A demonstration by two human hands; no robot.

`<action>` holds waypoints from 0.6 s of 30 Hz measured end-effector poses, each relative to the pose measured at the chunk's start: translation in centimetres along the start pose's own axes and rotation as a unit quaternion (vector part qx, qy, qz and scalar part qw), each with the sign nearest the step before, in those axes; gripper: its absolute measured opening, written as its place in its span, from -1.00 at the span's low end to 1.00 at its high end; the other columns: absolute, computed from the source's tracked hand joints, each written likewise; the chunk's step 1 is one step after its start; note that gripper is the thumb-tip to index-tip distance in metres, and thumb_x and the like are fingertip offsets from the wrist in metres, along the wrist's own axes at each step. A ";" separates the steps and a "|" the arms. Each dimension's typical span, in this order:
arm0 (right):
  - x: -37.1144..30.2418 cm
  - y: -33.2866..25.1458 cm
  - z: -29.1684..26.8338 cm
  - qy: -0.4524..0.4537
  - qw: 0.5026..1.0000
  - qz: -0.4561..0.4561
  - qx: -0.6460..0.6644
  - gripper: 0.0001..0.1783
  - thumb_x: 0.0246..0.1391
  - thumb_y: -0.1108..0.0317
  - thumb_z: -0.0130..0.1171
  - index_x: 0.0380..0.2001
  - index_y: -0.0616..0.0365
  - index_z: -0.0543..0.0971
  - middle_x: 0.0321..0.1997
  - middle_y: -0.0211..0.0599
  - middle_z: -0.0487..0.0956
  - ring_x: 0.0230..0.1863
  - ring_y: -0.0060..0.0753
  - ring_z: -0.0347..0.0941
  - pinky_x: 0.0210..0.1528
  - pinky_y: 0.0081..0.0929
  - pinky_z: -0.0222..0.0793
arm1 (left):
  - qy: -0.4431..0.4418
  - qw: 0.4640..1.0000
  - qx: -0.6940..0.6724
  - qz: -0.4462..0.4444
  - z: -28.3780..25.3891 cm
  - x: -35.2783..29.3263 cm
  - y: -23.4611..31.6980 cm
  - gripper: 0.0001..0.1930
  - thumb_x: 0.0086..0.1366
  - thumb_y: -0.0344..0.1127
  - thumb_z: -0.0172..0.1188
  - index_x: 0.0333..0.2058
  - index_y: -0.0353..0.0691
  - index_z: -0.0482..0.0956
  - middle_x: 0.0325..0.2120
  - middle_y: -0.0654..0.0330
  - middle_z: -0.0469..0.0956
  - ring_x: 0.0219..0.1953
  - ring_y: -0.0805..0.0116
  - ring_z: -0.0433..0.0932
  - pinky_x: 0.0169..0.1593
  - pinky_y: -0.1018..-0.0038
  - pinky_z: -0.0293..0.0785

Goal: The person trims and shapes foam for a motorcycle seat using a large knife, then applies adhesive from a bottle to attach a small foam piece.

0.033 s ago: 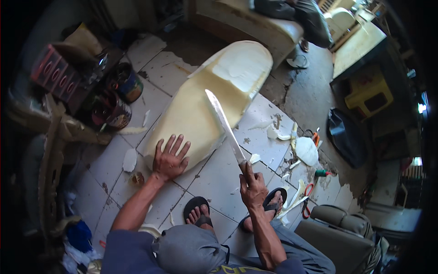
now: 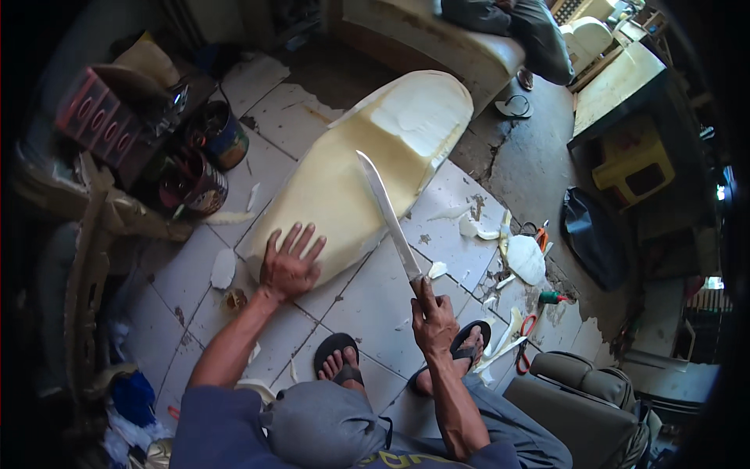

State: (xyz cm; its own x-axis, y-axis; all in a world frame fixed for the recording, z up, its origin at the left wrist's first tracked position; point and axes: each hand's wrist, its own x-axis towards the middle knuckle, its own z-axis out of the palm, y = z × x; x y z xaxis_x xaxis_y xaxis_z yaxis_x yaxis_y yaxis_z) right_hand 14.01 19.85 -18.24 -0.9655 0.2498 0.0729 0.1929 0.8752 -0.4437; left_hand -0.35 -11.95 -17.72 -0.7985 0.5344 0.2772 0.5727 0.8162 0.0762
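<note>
A long cream-coloured foam seat pad (image 2: 320,184), its far end covered in a white layer, lies slantwise on the tiled floor. My left hand (image 2: 289,262) rests with spread fingers on its near end. In my right hand (image 2: 434,320) is the handle of a long knife (image 2: 384,207). The blade points away and to the left, over the right side of the foam; whether it touches the surface I cannot tell. My sandalled feet stand behind the pad, on either side of the knife's handle.
White and cream foam scraps (image 2: 525,258) litter the right side, near red-handled scissors (image 2: 526,344) and a small green object (image 2: 551,298). Two tins of tools (image 2: 205,191) stand at left. A folded grey-brown upholstered piece (image 2: 578,406) lies lower right. Another person's legs (image 2: 539,39) show at the top.
My left hand has shifted very slightly leftward on the foam. The knife and my right hand look almost the same, and the whole view has moved a little.
</note>
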 end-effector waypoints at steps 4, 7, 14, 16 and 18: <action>-0.1 0.5 0.7 0.038 0.991 -0.037 0.121 -0.37 0.29 0.15 0.24 0.41 -0.16 0.42 -0.36 -0.20 0.60 -0.41 -0.31 0.59 -0.41 -0.33 0.51 | 0.065 0.996 -0.020 0.060 1.1 1.4 -5.1 -0.62 0.28 -0.20 0.16 0.04 -0.12 0.68 0.20 0.06 0.55 0.31 0.10 0.45 0.33 0.01 0.26; 0.1 -2.1 -1.1 -0.152 0.864 0.215 0.428 -0.42 0.41 0.07 0.09 0.42 -0.03 0.38 -0.42 -0.27 0.59 -0.48 -0.42 0.56 -0.42 -0.42 0.51 | 0.095 0.991 0.046 -0.079 2.4 2.1 -10.9 -0.53 0.37 -0.07 0.12 0.20 -0.04 0.59 0.31 0.00 0.39 0.36 -0.03 0.31 0.35 -0.03 0.20; 1.9 -6.2 -1.6 -0.233 0.783 0.238 0.526 -0.25 0.49 0.03 -0.03 0.59 -0.30 -0.08 -0.51 -0.37 0.48 -0.65 -0.53 0.43 -0.65 -0.51 0.38 | 0.165 0.915 -0.008 -0.368 6.9 7.4 -18.0 -0.45 0.40 -0.06 0.14 0.35 0.10 0.42 0.39 -0.03 0.25 0.40 -0.11 0.27 0.33 -0.12 0.26; 1.9 -6.6 -0.2 -0.235 0.786 0.226 0.525 -0.25 0.51 0.10 -0.08 0.59 -0.44 -0.15 -0.50 -0.36 0.48 -0.66 -0.54 0.42 -0.68 -0.52 0.37 | 0.204 0.906 -0.011 -0.370 7.2 7.9 -18.7 -0.43 0.38 -0.05 0.17 0.35 0.08 0.42 0.35 -0.03 0.32 0.37 -0.09 0.32 0.32 -0.10 0.28; 1.5 -6.6 1.2 -0.233 0.767 0.242 0.546 -0.26 0.51 0.14 -0.08 0.60 -0.32 -0.12 -0.49 -0.36 0.50 -0.66 -0.53 0.43 -0.66 -0.49 0.40 | 0.233 0.899 -0.013 -0.370 7.7 8.0 -17.9 -0.42 0.37 -0.04 0.19 0.34 0.05 0.43 0.30 -0.02 0.39 0.33 -0.06 0.37 0.31 -0.07 0.32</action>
State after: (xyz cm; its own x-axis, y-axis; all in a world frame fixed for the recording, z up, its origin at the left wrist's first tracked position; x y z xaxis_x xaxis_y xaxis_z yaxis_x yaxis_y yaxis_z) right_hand 11.04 13.99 -16.28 -0.8342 0.0380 -0.5502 0.5321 -0.2068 -0.8210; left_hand -18.48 -20.60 -24.28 -0.8022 -0.3081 0.5115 -0.0750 0.9018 0.4257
